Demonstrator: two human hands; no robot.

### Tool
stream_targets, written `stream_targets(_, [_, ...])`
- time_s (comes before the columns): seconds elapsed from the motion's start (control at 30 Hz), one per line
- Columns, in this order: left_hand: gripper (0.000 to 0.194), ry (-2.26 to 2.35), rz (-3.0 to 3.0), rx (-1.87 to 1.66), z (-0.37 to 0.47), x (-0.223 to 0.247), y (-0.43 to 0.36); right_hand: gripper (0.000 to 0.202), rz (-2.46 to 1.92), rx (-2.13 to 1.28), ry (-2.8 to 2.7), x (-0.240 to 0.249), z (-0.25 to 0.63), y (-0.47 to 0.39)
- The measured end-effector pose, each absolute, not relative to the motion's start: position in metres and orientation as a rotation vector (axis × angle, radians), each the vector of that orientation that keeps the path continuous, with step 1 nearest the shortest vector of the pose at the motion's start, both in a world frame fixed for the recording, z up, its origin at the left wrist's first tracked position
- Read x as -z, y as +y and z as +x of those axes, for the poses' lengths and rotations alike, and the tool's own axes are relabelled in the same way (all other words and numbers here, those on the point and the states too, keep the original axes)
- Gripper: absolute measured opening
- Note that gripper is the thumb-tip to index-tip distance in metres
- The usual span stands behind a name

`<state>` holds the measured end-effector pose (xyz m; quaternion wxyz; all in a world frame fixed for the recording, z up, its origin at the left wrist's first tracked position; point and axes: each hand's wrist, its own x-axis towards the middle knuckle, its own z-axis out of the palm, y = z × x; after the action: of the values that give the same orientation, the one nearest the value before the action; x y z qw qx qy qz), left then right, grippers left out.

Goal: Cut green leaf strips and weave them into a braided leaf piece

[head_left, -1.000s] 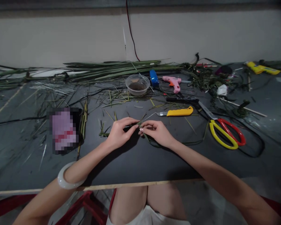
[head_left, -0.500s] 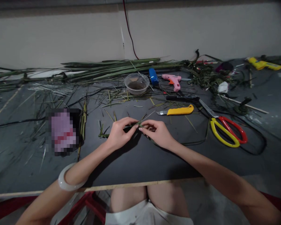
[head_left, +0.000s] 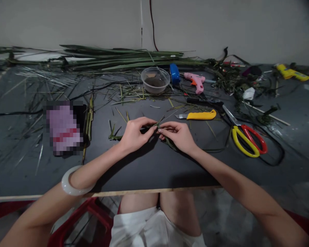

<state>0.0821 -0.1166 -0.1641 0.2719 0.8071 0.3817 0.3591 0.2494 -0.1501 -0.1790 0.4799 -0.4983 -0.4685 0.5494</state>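
Note:
My left hand [head_left: 138,134] and my right hand [head_left: 179,134] meet over the middle of the dark tabletop, fingertips nearly touching. Between them is a small piece of green leaf strips [head_left: 158,126], pinched by thumb and fingers on both sides. Thin strip ends stick up from the pinch, and a longer strip trails below my right hand. The fingers cover most of the held piece. Left of my left hand lies a knotted bit of green leaf [head_left: 114,134]. Beyond my right hand rests a yellow utility knife [head_left: 201,115] with its blade out.
Red-and-yellow-handled scissors [head_left: 249,139] lie at right. Behind are a clear bowl of liquid [head_left: 155,80], blue tape roll [head_left: 174,73], pink glue gun [head_left: 195,81] and long green leaves [head_left: 123,56]. A blurred phone-like object [head_left: 64,128] is at left; yellow tool [head_left: 292,72] far right.
The view has shifted slightly, so most of the table's things sit higher in the picture. Both hands keep their pinch on the leaf strips, with only slight finger movement.

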Motion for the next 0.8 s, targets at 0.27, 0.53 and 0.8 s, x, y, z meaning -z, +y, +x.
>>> stream_targets(0.27, [0.016,1.024,2.057,-0.896,0.083,0.163,-0.116,0.01,-1.207,-0.723,-1.677,0.179,0.258,-0.152])
stream_targets(0.53, [0.015,0.978,2.097,-0.794,0.081,0.162,-0.117,0.008,-1.214,-0.586,-1.714,0.18,0.26,-0.154])
stream_targets(0.8, [0.014,0.953,2.143,-0.82,0.081,0.163,-0.116,0.015,-1.284,-1.134,-1.285,0.181,0.254,-0.153])
